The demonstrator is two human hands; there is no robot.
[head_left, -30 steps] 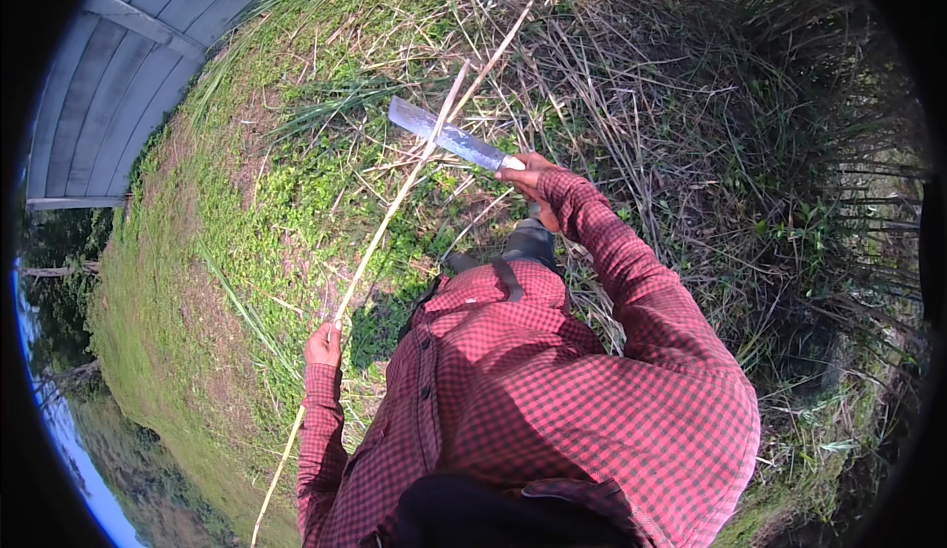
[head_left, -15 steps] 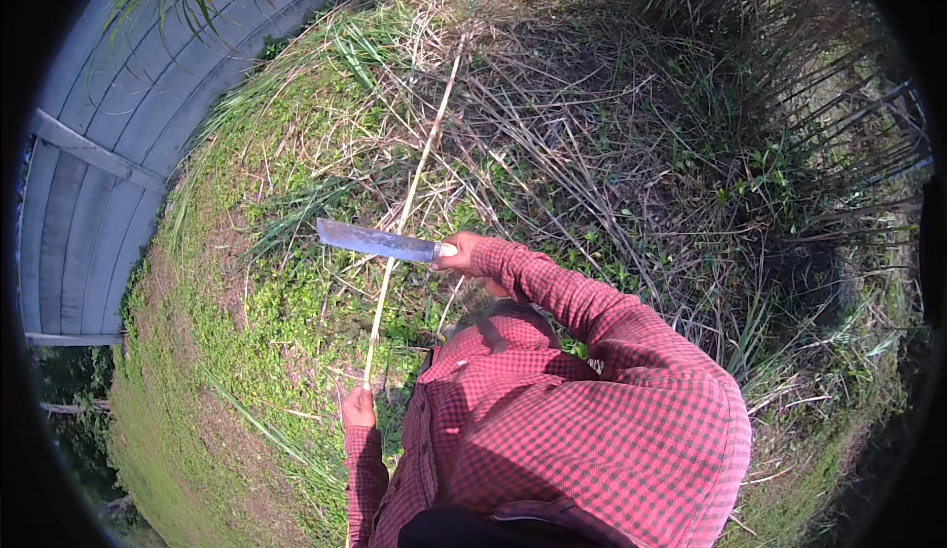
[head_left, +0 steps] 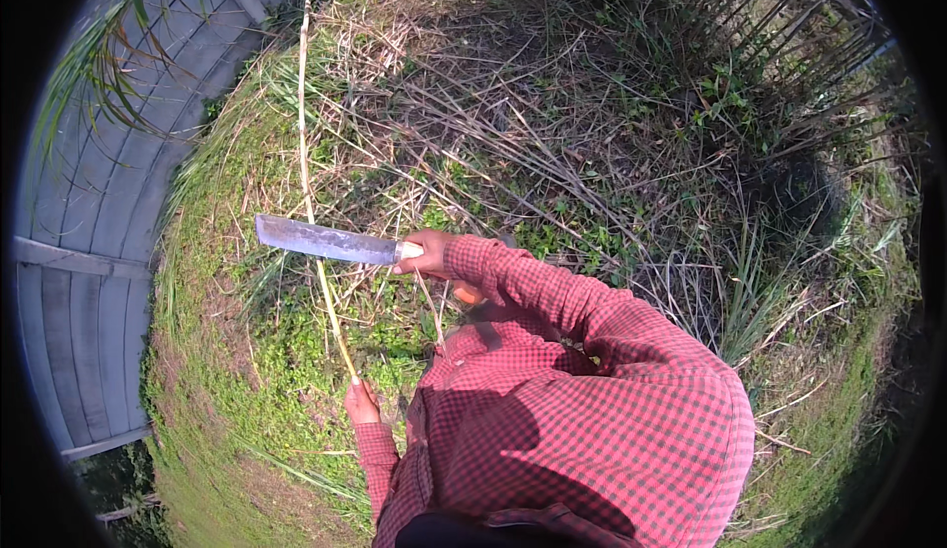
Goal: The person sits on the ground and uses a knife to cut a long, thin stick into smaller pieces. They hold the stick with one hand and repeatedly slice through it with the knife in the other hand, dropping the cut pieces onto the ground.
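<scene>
My right hand [head_left: 426, 252] is closed round the pale handle of a machete [head_left: 326, 242]. Its broad, dark-stained metal blade points to the left and crosses over a long yellowish cane stalk [head_left: 304, 144]. Whether blade and stalk touch, I cannot tell. Lower down, my left hand [head_left: 362, 402] grips the near end of that stalk. From there the stalk runs up and away, and its far end reaches leaves by the wall.
A grey panelled wall [head_left: 89, 183] with posts curves along the left, and long green blades [head_left: 123, 65] hang before it. Cut dry stalks [head_left: 523, 144] litter the ground ahead. Standing stems [head_left: 789, 45] crowd the far right. Low green plants [head_left: 266, 336] cover the ground near my left hand.
The far end of the stalk has swung to the left, toward the wall. The machete has shifted left with my right hand. My left hand keeps its grip in nearly the same place.
</scene>
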